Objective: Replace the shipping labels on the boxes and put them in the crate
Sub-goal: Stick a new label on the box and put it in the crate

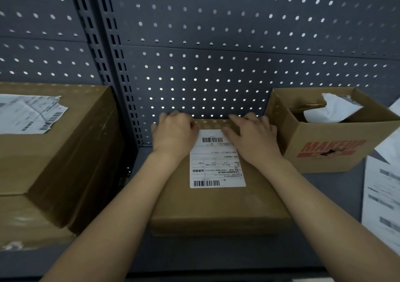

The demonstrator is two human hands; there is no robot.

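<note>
We are looking at a dark pegboard wall (216, 43) standing behind a dark counter (216, 253). On the left a big cardboard box (54, 151) is sitting with a torn, wrinkled label (28, 112) lying on its top. In the middle, closed and flat on the counter, the box (216, 208) is lying under both our hands, well apart from the big one and just beside an open box (329, 143) printed MAKEUP on the right, which is holding crumpled white paper (331, 108). White printed sheets (383, 197) are lying at the right edge. A shipping label (216, 164) is sitting flat on the middle box's top. Our right hand (253, 134) is pressing palm down with straight, spread fingers on the label's far right corner, gripping nothing. Our left hand (175, 132) is lying palm down over the far left corner; its fingers are blurring at the box's far edge, so we cannot tell whether they are hooking over it.
</note>
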